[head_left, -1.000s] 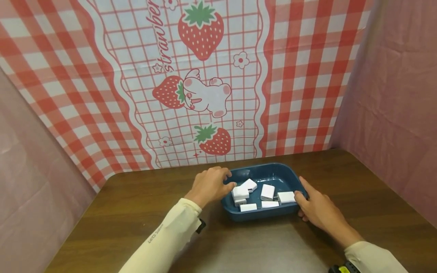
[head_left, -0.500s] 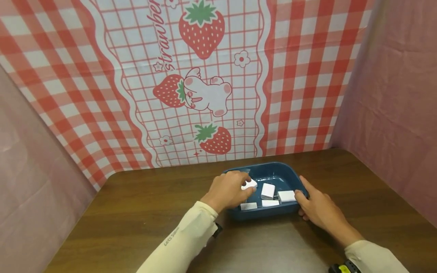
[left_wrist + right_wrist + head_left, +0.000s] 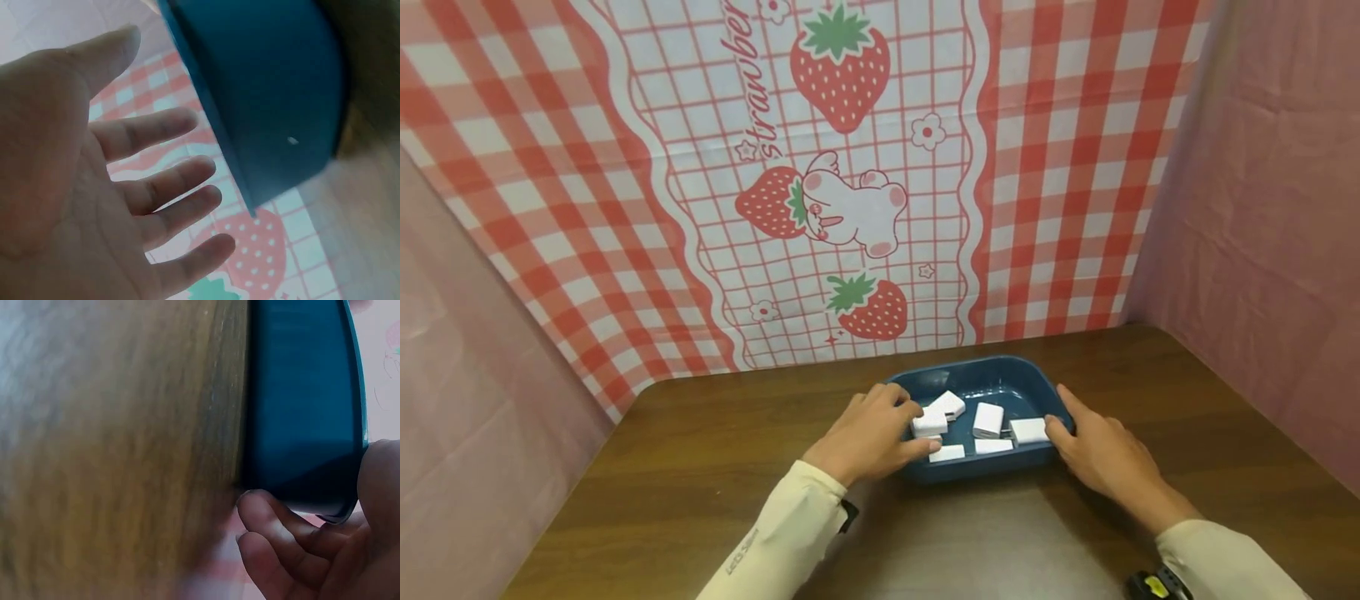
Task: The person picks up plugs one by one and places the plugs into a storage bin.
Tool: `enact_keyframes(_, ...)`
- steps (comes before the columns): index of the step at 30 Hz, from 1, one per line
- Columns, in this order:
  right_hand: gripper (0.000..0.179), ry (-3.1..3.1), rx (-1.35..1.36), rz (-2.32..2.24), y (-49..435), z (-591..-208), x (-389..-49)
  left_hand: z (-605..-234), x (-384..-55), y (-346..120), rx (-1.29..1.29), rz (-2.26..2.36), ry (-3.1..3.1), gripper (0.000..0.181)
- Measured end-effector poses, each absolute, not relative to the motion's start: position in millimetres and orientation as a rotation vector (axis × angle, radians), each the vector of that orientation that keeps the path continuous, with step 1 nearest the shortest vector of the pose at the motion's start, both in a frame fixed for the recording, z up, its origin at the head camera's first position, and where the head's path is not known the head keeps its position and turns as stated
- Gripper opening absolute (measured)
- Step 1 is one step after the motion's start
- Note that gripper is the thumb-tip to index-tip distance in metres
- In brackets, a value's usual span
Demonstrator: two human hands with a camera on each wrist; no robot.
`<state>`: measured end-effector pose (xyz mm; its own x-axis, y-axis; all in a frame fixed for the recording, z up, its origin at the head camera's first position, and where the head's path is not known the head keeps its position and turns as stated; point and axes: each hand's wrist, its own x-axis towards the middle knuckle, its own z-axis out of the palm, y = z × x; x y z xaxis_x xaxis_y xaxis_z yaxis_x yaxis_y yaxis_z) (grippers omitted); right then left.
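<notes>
Several white charger plugs, one (image 3: 988,421) near the middle, lie in a dark blue plastic basin (image 3: 1000,367) on the table. My left hand (image 3: 876,433) is over the basin's left end, nearest to a plug (image 3: 931,422) there, which it partly hides. In the left wrist view that hand (image 3: 125,169) has its fingers spread and nothing in the palm, apart from the basin's outer wall (image 3: 275,106). My right hand (image 3: 1101,454) grips the basin's right end, thumb over the rim. In the right wrist view its fingers (image 3: 275,544) curl against the outside of the basin (image 3: 306,400).
The brown wooden table (image 3: 715,483) extends on all sides of the basin. Behind it hangs a red checked cloth (image 3: 1067,167) with strawberry prints. Pink cloth (image 3: 1270,208) borders the right and left sides.
My left hand moved right over the plugs at the left end, then drew back left. Those plugs show again, much where they lay. The right hand keeps its grip on the basin.
</notes>
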<state>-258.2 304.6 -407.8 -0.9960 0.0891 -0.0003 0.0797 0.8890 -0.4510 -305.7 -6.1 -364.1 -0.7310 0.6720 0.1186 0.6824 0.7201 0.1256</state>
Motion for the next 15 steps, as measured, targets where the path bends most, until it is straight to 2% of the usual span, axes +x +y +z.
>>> enact_keyframes(15, 0.078, -3.022, -0.14, 0.69, 305.4, -408.3, -259.6, -378.7, -302.1, -32.2, -1.025, -0.244, -2.847, 0.052)
